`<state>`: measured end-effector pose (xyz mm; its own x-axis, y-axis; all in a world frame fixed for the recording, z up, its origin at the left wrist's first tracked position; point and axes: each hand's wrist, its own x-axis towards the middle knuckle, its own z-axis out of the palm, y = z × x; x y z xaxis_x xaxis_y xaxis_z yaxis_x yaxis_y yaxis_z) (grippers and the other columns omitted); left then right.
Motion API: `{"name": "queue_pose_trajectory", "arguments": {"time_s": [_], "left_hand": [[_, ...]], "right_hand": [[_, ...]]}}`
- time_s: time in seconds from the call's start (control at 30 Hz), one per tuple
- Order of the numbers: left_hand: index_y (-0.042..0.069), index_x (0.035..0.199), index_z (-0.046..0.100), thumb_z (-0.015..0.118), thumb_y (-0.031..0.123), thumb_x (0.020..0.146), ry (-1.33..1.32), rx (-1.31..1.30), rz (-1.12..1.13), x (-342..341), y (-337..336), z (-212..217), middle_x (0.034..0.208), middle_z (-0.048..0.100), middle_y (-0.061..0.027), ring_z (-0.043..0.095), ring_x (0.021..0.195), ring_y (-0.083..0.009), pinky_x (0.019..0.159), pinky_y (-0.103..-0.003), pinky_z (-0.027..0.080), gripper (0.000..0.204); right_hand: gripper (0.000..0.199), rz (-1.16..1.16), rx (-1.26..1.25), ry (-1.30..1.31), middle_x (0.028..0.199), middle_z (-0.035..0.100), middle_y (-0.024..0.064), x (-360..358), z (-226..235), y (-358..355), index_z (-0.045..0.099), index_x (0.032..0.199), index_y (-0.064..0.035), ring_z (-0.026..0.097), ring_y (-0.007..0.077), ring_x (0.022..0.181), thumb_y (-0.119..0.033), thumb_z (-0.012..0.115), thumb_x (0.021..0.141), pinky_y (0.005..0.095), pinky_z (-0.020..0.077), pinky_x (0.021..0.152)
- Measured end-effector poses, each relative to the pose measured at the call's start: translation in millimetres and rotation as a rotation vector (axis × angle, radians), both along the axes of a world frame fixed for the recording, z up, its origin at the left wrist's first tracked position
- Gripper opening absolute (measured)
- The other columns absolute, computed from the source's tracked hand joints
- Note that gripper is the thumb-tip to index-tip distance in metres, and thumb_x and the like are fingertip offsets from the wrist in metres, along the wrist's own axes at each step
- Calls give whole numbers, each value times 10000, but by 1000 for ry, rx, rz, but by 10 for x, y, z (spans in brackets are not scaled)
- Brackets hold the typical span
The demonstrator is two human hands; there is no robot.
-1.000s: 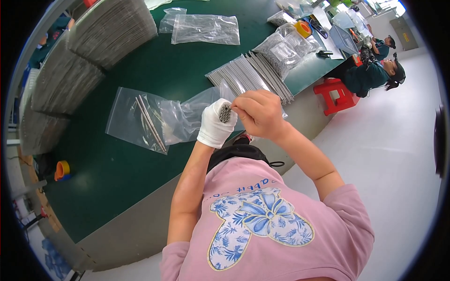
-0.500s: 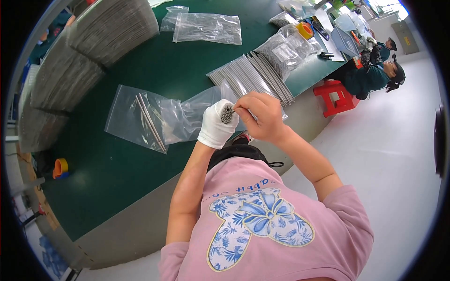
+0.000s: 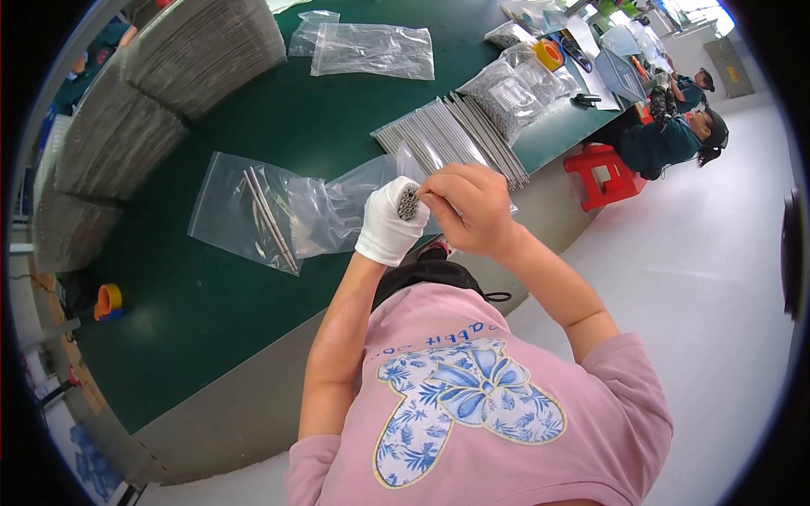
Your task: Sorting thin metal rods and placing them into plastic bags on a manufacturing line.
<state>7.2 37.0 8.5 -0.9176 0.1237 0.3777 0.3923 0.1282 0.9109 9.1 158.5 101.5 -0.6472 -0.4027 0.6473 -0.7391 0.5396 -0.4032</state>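
Holds in the left hand point(image 3: 390, 229), covered with a white fabric glove, a tight round bundle of thin grey metal-looking rods point(image 3: 407, 203), with the ends turned up to the view. Has the left grip wrapped firmly around this bundle, in front of the body, close to the near edge of the dark green flat surface point(image 3: 236, 333). Has the bare right hand point(image 3: 472, 207) just beside, with thumb and forefinger bent to a narrow pinch at the right rim of the bundle. Cannot tell from here if fully closed, or if pinching a rod.

Seems, by judgement, to be at the step of handling single rod ends with the fingertips. Next, probably calls for a steady left grip and a small, exact touch from the right, so as not to loosen the bundle.

To the left, shows a transparent plastic bag point(image 3: 221, 207) with a few loose slim rods point(image 3: 268, 216) inside; perhaps a little in the way, being so near the gloved hand. Beyond, shows a row of long grey rods point(image 3: 434, 135), a clear bag full of small grey parts point(image 3: 499, 97), flat transparent bags point(image 3: 371, 51) and, far left, tall stacks of thin grey sheets point(image 3: 207, 59).
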Motion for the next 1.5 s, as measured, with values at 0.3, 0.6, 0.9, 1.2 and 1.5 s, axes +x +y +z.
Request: {"name": "queue_pose_trajectory", "arguments": {"time_s": [0.3,0.6,0.9,1.2,1.5], "left_hand": [[67,702,508,616,75,666,8,29,-13,-8,-1,3,613,520,-115,519,567,-319,497,-352,418,114],[64,707,509,608,67,666,13,7,-16,-9,-3,-2,616,523,-117,520,569,-324,500,-357,421,107],[57,726,518,603,77,688,13,25,-1,1,22,17,637,540,-127,533,586,-330,508,-358,429,95],[58,719,519,622,84,673,27,7,-15,-6,-5,37,643,544,-124,535,595,-327,515,-349,432,115],[61,726,511,607,49,658,24,16,-32,7,-7,0,647,543,-123,534,596,-324,515,-347,430,118]], "right_hand": [[80,24,18,-25,614,545,45,-20,-49,-23,566,696,-53,501,213,474,-39,615,634,294,385,426],[82,40,13,48,622,553,42,-31,-10,-21,569,693,-62,513,217,489,-41,616,629,292,388,433],[63,32,24,-73,615,563,76,-54,-17,-13,567,692,-27,515,215,478,2,604,650,274,394,435],[79,32,-3,-39,604,547,49,-44,-76,-33,562,674,-56,504,223,477,-38,620,624,307,389,430],[74,43,85,-17,618,568,67,-33,-21,-42,570,678,-43,515,214,481,-8,600,620,275,394,443]]}}
